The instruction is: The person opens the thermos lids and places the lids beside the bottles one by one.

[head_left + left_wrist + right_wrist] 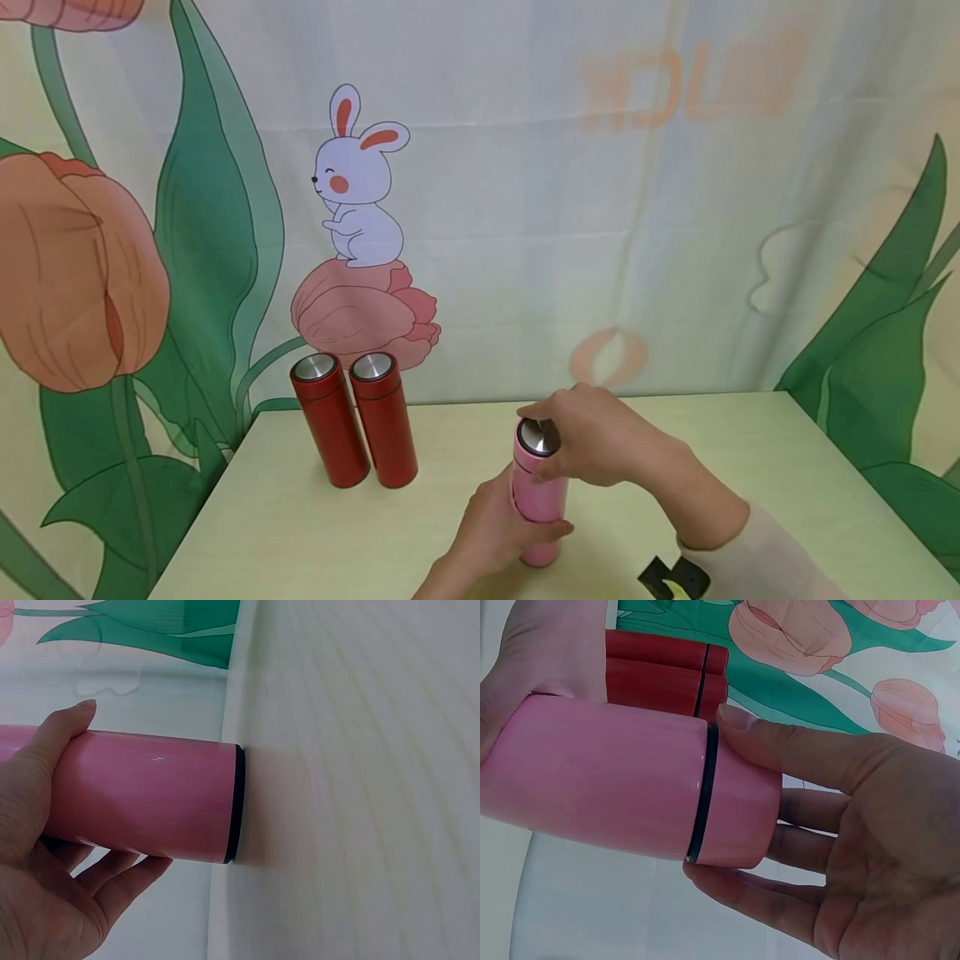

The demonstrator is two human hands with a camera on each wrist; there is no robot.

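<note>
Grained tabletop [300,542], glossy pink cylinder [150,799]

- Head view: bright, diffuse illumination; reflections on metallic lids [372,367].
- Left wrist view: dimmer; soft shadow on tabletop [375,787] beside pink bottle [142,795].
- Right wrist view: subdued exposure; faint sheen along pink bottle.

Pale wood-grain table [300,533]; printed cloth backdrop [510,250] hanging behind.

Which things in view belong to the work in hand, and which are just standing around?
In use:
pink bottle
left hand, gripping its body
right hand, gripping its lid

Apparently just there:
left red bottle, untouched
right red bottle, untouched
printed backdrop
</note>
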